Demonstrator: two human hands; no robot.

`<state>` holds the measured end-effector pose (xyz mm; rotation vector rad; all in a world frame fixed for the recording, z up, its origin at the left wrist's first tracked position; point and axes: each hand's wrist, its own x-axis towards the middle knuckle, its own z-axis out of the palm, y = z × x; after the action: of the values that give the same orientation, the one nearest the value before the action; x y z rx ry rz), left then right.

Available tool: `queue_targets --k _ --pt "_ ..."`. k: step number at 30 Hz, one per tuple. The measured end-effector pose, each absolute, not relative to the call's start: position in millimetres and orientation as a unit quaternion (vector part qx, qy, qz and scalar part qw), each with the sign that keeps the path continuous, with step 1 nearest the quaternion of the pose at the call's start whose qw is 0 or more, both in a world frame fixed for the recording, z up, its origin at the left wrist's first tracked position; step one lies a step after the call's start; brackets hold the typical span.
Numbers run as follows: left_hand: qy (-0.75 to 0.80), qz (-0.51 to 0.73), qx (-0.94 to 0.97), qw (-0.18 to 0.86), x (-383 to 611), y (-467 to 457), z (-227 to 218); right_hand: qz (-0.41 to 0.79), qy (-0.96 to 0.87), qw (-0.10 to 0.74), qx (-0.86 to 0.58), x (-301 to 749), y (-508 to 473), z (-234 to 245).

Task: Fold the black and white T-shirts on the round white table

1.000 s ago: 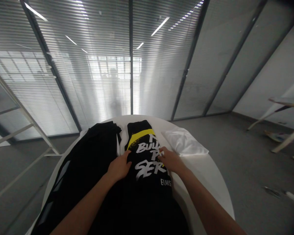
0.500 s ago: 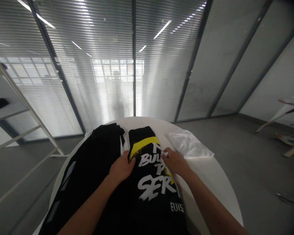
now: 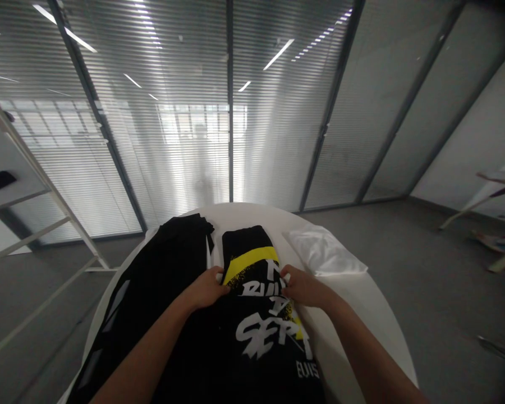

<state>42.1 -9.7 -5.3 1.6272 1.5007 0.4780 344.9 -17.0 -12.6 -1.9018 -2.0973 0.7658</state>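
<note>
A black garment (image 3: 219, 342) with white lettering and a yellow stripe lies lengthwise on the round white table (image 3: 374, 325). My left hand (image 3: 209, 287) pinches its left edge just below the stripe. On the opposite edge, beside the lettering, my right hand (image 3: 303, 285) grips the cloth between thumb and fingers. The fabric between my hands is bunched, and part of the lettering is hidden in a crease. Another black garment (image 3: 151, 280), with grey-white strips, lies to the left, partly behind my left forearm. Where the two dark cloths meet nearer me, I cannot tell them apart.
A folded white satiny cloth (image 3: 326, 251) lies at the table's right edge. To the left stands a white-framed board (image 3: 54, 196) with a dark object on it. Glass partitions with blinds (image 3: 185, 168) rise behind the table. A chair or table leg (image 3: 465, 215) shows at far right.
Both hands have drawn the lettered garment slightly toward me. Its far end and yellow stripe sit lower, and the lettering has creased between my hands.
</note>
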Motion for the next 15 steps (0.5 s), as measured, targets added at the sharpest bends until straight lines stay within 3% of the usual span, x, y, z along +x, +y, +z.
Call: queue_targets --k 4,9,15 --pt "0.61 0.136 0.639 0.448 37.9 -13.1 4.1 0.241 -0.699 0.12 -0.662 345.7 -15.8 -10.7" --pt "0.67 0.119 0.62 0.39 48.1 13.4 3.0 0.139 -0.682 0.092 -0.712 331.8 6.0 -8.1" --pt "0.7 0.13 0.637 0.296 76.2 66.3 -3.9 0.137 -0.69 0.069 -0.707 321.3 51.0 -3.4"
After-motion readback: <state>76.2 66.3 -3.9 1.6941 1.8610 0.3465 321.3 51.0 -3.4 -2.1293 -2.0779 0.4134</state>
